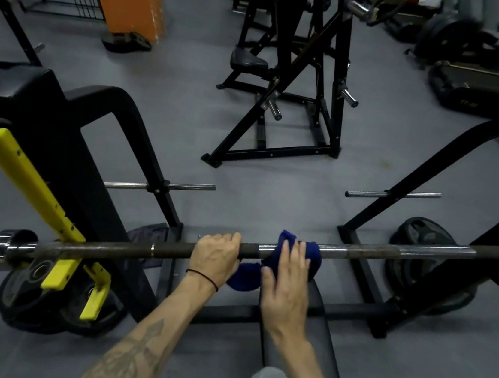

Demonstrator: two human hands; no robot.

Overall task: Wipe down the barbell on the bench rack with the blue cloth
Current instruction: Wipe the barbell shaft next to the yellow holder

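**Blue cloth on the bar**

The barbell, a long steel rod, dull in places and polished in others, lies across the rack's yellow hooks. A soft blue cloth is draped over its middle. The right hand presses the cloth with nearly straight fingers. Just beside it, the left hand curls its fingers round the bare bar. Black round plates lean on the grey floor below.
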